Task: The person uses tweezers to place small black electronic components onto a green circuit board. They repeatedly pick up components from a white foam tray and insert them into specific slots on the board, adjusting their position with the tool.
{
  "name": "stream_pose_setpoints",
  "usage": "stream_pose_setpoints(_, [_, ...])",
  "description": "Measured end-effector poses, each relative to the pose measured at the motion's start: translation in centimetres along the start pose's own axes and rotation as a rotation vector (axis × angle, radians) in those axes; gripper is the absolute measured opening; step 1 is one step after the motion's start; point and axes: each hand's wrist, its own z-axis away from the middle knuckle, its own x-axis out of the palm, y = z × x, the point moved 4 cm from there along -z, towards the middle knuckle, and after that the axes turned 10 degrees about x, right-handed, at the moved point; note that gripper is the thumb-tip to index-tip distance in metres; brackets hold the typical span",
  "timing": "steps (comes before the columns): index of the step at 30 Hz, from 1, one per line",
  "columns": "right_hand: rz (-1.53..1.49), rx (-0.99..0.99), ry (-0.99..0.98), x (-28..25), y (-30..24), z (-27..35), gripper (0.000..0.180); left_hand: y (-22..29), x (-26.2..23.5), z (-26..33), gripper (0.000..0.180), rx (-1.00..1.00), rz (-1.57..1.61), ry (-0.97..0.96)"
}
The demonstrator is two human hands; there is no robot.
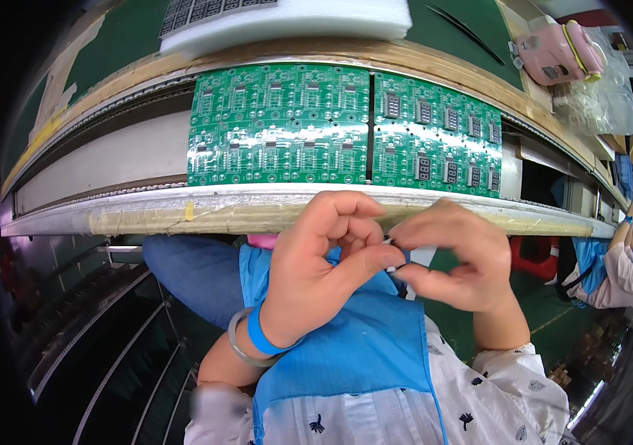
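Observation:
Just in front of the rail's near edge, my left hand pinches a small white-and-dark part between thumb and curled fingers. My right hand grips the same part from the other side with thumb and fingertips. Fingers cover most of it, so its exact kind is hidden. Beyond the hands, two green circuit board panels lie side by side between the rails. The left panel bears no digit displays. The right panel carries several black digit displays; its lower left position has none.
A white foam block with rows of digit displays lies on the far bench. Dark tweezers, a pink case and clear plastic bags are farther right. Another person sits at the right.

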Motion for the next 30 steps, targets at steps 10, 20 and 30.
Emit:
stream_pose_setpoints(10, [0.500,-0.099,0.153,-1.5,3.3,-4.0,0.023,0.3,-2.4,-1.4,0.022,0.816,-1.102,-0.064])
stream_pose_setpoints(20, [0.668,-0.110,0.101,-0.6,2.9,-4.1,0.022,-0.3,-2.8,-1.1,0.019,0.886,-1.148,-0.019])
stream_pose_setpoints(30, [0.791,-0.122,0.055,-0.1,2.0,-4.4,0.023,-0.3,-3.1,-0.9,0.022,0.890,-1.152,-0.024])
